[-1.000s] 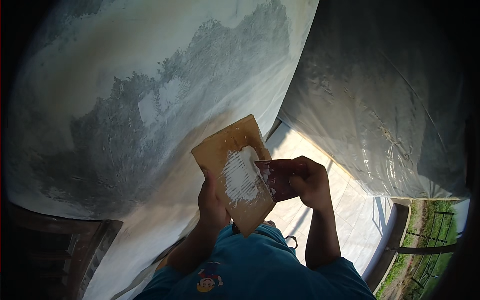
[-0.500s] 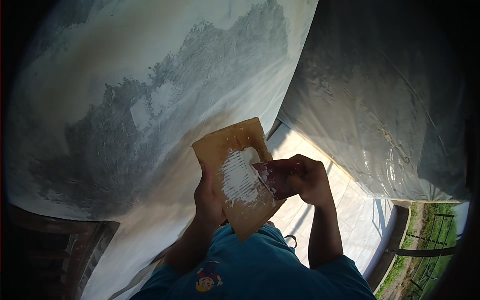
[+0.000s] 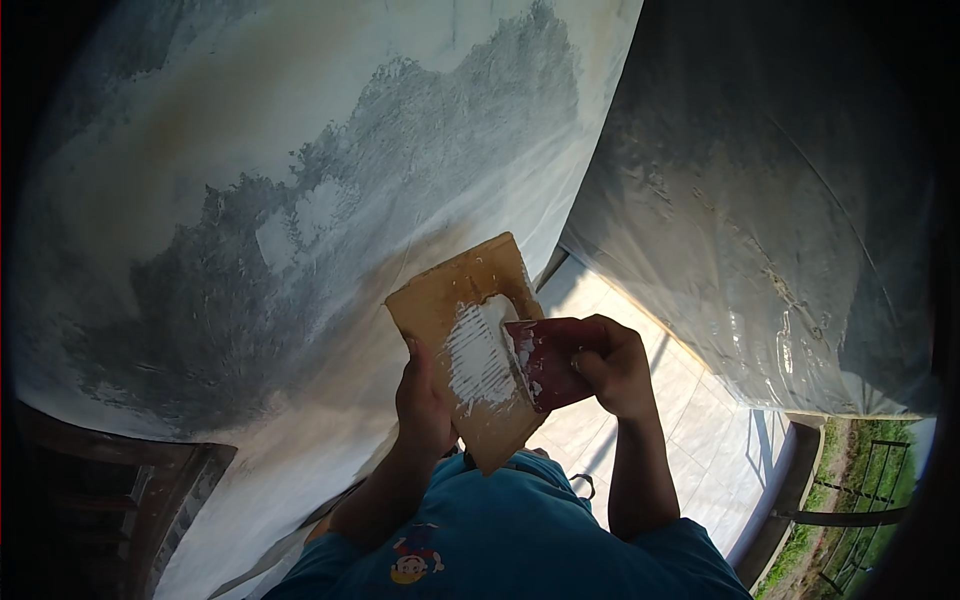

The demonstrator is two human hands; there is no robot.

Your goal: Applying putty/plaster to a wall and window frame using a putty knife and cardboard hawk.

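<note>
A tan rectangular board [image 3: 450, 282] is held tilted in front of my body, with white paste [image 3: 478, 355] spread in ridges across its middle. My left hand [image 3: 428, 405] is closed on the board's lower left edge. A dark red flat spreader [image 3: 545, 370], smeared with paste, is gripped by my right hand [image 3: 615, 365]; its blade meets the board at the right side of the paste. The wall [image 3: 300, 180] beyond the board has a rough grey and white coating with uneven patches.
Plastic sheeting [image 3: 750, 230] covers the right side. Below it are a sunlit pale tiled floor [image 3: 670, 420] and, far right, a dark railing [image 3: 840, 515] with grass [image 3: 860, 450] beyond. A dark wooden frame [image 3: 140, 490] stands at the lower left.
The board and both hands have shifted only slightly, with the spreader still at the paste's right side. The wall and sheeting sit a little differently in the view.
</note>
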